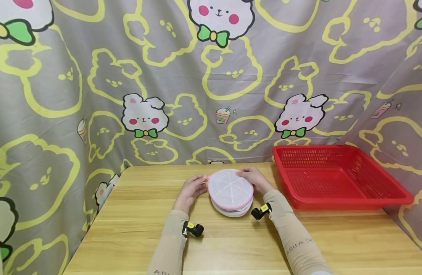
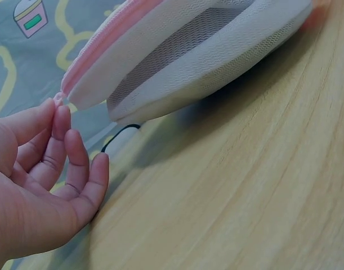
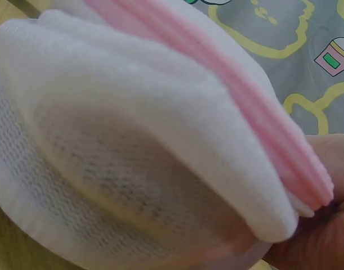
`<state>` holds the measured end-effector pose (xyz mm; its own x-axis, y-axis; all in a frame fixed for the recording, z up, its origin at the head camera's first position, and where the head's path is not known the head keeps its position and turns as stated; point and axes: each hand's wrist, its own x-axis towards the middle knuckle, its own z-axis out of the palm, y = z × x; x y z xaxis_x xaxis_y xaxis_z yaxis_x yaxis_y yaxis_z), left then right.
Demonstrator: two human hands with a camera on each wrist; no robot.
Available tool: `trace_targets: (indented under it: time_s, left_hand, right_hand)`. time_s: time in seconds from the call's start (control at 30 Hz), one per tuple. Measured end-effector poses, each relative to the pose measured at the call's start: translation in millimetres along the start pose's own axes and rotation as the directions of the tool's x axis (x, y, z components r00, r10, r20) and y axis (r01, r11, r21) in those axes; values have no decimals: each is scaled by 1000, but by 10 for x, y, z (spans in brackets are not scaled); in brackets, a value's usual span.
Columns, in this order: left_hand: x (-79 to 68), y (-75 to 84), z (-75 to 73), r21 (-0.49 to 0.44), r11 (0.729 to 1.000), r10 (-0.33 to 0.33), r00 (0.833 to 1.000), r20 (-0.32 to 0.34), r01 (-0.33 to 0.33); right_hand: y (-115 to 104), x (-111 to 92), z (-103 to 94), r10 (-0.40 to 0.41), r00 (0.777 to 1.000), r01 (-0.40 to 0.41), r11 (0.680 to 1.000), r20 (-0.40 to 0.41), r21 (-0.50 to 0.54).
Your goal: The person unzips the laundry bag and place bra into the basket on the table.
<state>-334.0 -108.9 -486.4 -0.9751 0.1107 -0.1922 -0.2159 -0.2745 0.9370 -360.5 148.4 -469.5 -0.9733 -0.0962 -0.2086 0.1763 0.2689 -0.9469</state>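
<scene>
A round white mesh laundry bag [image 1: 230,191] with a pink zipper band stands low over the table, its top tilted toward me. My left hand [image 1: 194,190] pinches a small pink tab [image 2: 59,99] at the end of the band, between thumb and forefinger; the other fingers are loosely bent. At the bag's upper right edge, my right hand [image 1: 255,178] grips the rim with the thumb on top. The pink zipper band [image 3: 256,112] runs toward that hand in the right wrist view, where most of the fingers are hidden behind the bag. A thin black cord [image 2: 120,135] shows beneath the bag.
A red plastic basket [image 1: 348,202] with perforated walls stands at the right of the wooden table [image 1: 135,236]. Behind the table hangs a grey curtain [image 1: 183,76] with yellow outlines and cartoon bunnies. Both forearms wear beige sleeves with small black wrist cameras.
</scene>
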Motion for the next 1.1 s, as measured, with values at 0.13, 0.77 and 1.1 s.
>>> trace_targets:
  time_s: [0.13, 0.77, 1.1]
  left_hand:
    - [-5, 1, -2, -6, 1000, -2, 1000, -1, 2]
    - [8, -18, -10, -11, 1000, -2, 1000, 6, 2]
    - [7, -4, -5, -6, 1000, 3, 1000, -5, -3]
  right_hand:
    - [2, -3, -18, 8, 1000, -8, 1000, -28, -1]
    - [81, -10, -8, -34, 985, 42, 998, -167, 45]
    - [100, -11, 39, -39, 967, 70, 991, -251, 116]
